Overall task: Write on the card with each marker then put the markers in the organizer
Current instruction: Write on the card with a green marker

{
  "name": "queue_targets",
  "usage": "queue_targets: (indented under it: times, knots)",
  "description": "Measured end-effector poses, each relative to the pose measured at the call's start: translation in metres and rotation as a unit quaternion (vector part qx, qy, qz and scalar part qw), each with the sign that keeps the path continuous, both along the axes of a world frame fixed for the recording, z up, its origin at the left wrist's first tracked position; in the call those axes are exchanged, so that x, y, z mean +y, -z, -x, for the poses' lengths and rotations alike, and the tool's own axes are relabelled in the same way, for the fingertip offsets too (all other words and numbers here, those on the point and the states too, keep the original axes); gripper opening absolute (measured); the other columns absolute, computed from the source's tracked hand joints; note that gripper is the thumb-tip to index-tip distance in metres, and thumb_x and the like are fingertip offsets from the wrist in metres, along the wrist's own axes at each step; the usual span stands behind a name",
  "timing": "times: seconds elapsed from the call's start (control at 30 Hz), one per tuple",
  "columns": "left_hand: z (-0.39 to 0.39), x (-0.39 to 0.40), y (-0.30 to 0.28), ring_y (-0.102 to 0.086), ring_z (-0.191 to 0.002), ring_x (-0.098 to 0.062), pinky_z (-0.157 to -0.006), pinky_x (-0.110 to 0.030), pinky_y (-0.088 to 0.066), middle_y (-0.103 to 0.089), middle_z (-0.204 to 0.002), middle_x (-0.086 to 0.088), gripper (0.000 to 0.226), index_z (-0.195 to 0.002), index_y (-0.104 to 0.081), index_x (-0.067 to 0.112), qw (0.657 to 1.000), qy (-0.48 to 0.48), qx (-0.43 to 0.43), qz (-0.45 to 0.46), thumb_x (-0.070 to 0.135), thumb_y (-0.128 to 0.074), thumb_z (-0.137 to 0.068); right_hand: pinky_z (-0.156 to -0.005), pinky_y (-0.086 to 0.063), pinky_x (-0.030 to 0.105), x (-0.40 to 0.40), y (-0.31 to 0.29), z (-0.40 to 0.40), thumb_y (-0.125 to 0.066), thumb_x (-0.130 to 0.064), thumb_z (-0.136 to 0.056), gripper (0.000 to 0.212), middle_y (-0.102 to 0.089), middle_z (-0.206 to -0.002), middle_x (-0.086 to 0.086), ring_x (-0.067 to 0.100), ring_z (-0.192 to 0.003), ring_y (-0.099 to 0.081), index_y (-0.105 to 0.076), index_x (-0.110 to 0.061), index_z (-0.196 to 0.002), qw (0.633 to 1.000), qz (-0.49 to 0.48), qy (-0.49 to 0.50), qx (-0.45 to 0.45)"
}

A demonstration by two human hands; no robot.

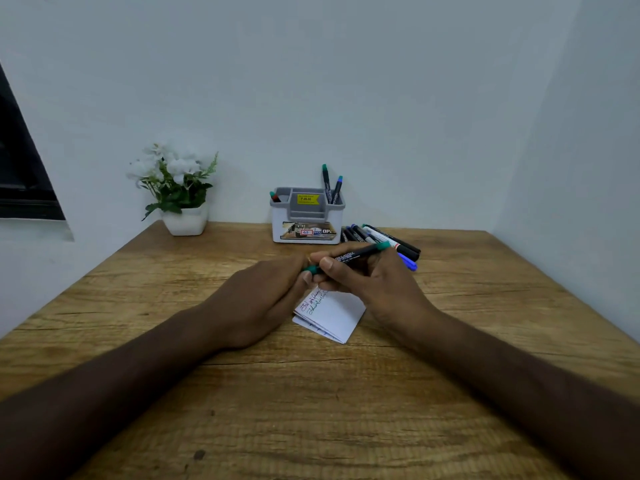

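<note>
Both hands meet over a wooden table [138, 341]. The right hand [374, 282] grips a green marker [349, 255] by its barrel; the left hand [256, 299] pinches the cap end. Just under the hands lies a folded white card [337, 317] with red and green writing. Beyond the right hand sits a pile of markers [381, 239]; beyond both hands stands the organizer [306, 216], already holding a few. A careless tug on the cap could smear ink onto fingers or card.
</note>
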State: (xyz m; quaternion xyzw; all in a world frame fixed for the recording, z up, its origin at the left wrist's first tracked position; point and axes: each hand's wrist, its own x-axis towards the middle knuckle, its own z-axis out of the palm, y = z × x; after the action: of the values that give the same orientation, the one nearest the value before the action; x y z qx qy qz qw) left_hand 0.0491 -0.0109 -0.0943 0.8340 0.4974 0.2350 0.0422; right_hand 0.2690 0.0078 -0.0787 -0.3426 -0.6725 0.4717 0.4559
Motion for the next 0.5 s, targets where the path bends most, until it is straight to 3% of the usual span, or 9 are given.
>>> queue_targets:
  times: [0.1,0.17,0.33,0.4,0.5]
  knots:
    - [0.001,-0.001,-0.002,-0.062,-0.084,-0.007,-0.072,-0.041,-0.051,-0.068,-0.094,0.012,0.053,-0.123,-0.054,0.031,1.0,0.0,-0.01,0.014,0.063,-0.018,-0.103,-0.098,-0.063,0.04,0.0,0.003,0.002,-0.07,-0.021,-0.1,0.024,-0.084,-0.104,0.009,0.023,-0.102,-0.081,-0.079,-0.008,-0.118,1.0,0.006,-0.025,0.014]
    - [0.002,-0.002,-0.003,-0.059,-0.078,-0.007,-0.069,-0.038,-0.049,-0.066,-0.088,0.012,0.059,-0.124,-0.056,0.029,1.0,-0.001,0.012,-0.008,0.064,-0.013,-0.102,-0.097,-0.064,0.039,-0.001,0.002,0.003,-0.068,-0.024,-0.1,0.029,-0.083,-0.106,0.012,0.025,-0.104,-0.08,-0.078,-0.006,-0.12,0.999,0.01,-0.043,0.022]
    - [0.009,-0.001,-0.003,-0.052,-0.068,-0.005,-0.059,-0.028,-0.035,-0.056,-0.076,0.014,0.053,-0.104,-0.052,0.034,0.999,-0.019,0.037,-0.033,0.065,-0.009,-0.101,-0.09,-0.066,0.036,-0.002,-0.003,0.003,-0.06,-0.034,-0.097,0.039,-0.08,-0.112,0.023,0.034,-0.105,-0.079,-0.073,-0.002,-0.115,0.988,0.063,-0.097,0.101]
    - [0.012,-0.001,-0.004,-0.053,-0.072,-0.004,-0.06,-0.03,-0.035,-0.058,-0.079,0.013,0.05,-0.1,-0.05,0.037,0.999,-0.025,0.029,-0.03,0.066,-0.009,-0.101,-0.094,-0.065,0.038,-0.001,-0.007,0.002,-0.056,-0.036,-0.1,0.043,-0.078,-0.118,0.024,0.038,-0.111,-0.077,-0.068,0.002,-0.115,0.986,0.059,-0.115,0.109]
    - [0.013,0.001,-0.006,-0.055,-0.077,-0.005,-0.062,-0.035,-0.043,-0.06,-0.081,0.012,0.05,-0.093,-0.051,0.034,0.999,-0.025,-0.013,-0.027,0.07,-0.018,-0.101,-0.09,-0.064,0.039,0.001,-0.016,-0.002,-0.05,-0.041,-0.103,0.041,-0.078,-0.121,0.02,0.04,-0.111,-0.076,-0.07,-0.006,-0.107,0.991,0.002,-0.075,0.114]
